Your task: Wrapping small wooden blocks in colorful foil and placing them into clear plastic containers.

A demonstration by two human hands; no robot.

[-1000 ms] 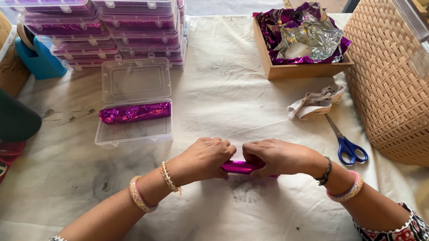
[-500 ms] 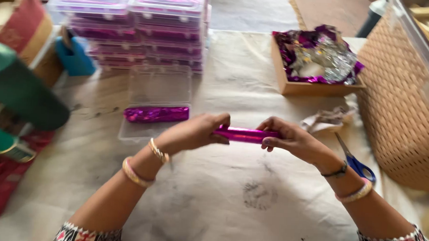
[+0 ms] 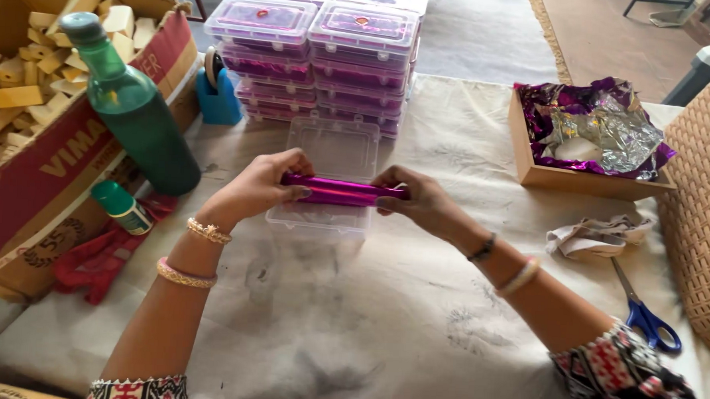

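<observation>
Foil-wrapped magenta bar (image 3: 344,191) was pinched at its ends by left hand (image 3: 261,186) and right hand (image 3: 416,198), above open clear box (image 3: 322,216).

Green bottle (image 3: 139,110), blue-handled scissors (image 3: 644,312), wicker basket (image 3: 705,231), stacked plastic boxes (image 3: 321,58)

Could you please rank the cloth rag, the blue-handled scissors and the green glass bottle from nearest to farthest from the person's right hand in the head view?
1. Cloth rag, on the table just to the right of the right hand.
2. Blue-handled scissors, farther right and nearer the person.
3. Green glass bottle, across on the left, beyond the left hand.
</observation>
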